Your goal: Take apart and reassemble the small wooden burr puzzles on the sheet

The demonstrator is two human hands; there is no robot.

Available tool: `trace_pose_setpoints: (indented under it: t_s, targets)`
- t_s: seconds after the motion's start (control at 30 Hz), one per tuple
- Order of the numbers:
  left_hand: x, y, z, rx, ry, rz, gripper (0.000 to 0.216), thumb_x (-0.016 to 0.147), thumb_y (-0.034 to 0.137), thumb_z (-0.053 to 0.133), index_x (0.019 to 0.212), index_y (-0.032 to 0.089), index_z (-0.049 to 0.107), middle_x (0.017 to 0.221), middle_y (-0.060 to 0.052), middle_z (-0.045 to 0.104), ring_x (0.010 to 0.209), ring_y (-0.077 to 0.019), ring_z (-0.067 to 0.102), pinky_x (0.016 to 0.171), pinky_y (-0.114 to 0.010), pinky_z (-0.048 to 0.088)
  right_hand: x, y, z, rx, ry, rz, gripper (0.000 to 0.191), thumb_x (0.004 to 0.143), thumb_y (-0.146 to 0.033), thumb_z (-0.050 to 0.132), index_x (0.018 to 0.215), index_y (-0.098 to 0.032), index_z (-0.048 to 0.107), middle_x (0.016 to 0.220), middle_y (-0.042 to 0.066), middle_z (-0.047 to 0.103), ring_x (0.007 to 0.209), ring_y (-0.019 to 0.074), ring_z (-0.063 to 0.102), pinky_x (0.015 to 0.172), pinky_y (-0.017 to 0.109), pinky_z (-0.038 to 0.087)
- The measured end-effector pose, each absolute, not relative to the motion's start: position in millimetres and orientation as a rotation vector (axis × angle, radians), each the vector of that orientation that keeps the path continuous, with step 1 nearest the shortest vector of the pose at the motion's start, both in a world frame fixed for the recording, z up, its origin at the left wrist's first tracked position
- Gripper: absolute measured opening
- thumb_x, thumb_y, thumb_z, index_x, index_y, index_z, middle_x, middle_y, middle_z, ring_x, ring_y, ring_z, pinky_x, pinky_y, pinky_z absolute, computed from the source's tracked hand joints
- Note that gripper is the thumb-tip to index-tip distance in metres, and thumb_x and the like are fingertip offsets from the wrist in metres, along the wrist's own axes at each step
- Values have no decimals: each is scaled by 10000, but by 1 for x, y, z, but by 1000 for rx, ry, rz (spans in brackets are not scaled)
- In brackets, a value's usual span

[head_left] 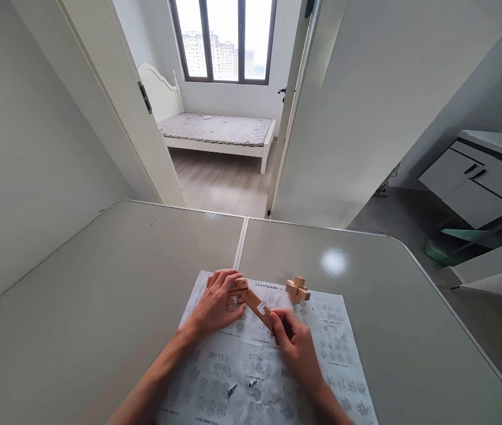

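My left hand (218,301) is closed around wooden puzzle pieces (239,285), its fingers hiding part of them. Between thumb and fingers, my right hand (293,339) pinches the lower end of a notched wooden puzzle piece (257,307). That piece slants up to the left, and its upper end meets the pieces at my left hand. Beyond my right hand, an interlocked wooden burr puzzle (297,290) sits on the paper's far edge. Under both hands lies a creased instruction sheet (251,354) printed with diagrams; small tears show near its lower middle.
The grey table (100,313) has a seam (241,243) running away from me. Past its far edge, a doorway opens onto a bed (219,128) under a window (227,41). A white wall (331,130) stands at the right, with a cabinet (476,177) beyond.
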State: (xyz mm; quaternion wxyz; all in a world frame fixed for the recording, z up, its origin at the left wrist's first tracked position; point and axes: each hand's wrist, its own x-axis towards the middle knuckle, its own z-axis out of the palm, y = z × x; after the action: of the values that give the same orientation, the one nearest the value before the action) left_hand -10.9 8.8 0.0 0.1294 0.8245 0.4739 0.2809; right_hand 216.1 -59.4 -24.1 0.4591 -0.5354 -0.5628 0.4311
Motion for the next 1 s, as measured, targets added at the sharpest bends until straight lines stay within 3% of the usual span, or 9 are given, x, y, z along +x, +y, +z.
trace_pose_setpoints:
  t_s: [0.13,0.27,0.4,0.57,0.73,1.0]
  targets:
    - [-6,2,6,2519,1236,822,643,755,174,756,1354,278,545,1420,-100,583,1357,-308,511,1129,-480,455,215,-60,-23,-1324,-1435,1020,389,1028,-532,542,906,-199,701,683,10,634,599,187,553,590,278,433]
    - [1,-8,12,2643,1034,806,461,903,357,765,1330,307,599,1342,-78,668,1328,-300,549,1141,-487,433,215,-60,-22,-1296,-1474,1031,371,1040,-506,532,925,-199,706,735,20,661,637,189,576,613,277,442]
    - [6,-14,10,2694,929,775,271,977,376,705,1222,272,651,1087,-47,750,1098,-241,659,1025,-420,504,217,-60,-25,-1293,-1500,1051,388,1046,-509,521,904,-197,703,696,4,624,609,176,544,592,274,425]
    - [2,-16,1,2748,1022,665,161,1043,356,594,1106,224,663,982,-55,714,924,-223,660,905,-393,529,217,-59,-30,-1292,-1488,1054,378,1027,-525,547,975,-195,725,674,-4,607,583,179,547,566,276,439]
    - [-9,-16,-5,2841,1091,671,310,1091,245,463,820,202,608,837,-31,657,788,-187,616,807,-352,499,215,-60,-29,-1298,-1483,1022,341,1021,-489,565,1000,-192,731,659,-4,596,563,182,547,550,280,446]
    - [-13,-16,-5,2763,1253,769,281,1059,279,534,795,216,607,807,-22,662,855,-205,599,871,-382,472,216,-62,-30,-1324,-1475,1043,363,1029,-493,545,1050,-188,740,710,18,627,611,199,579,579,289,469]
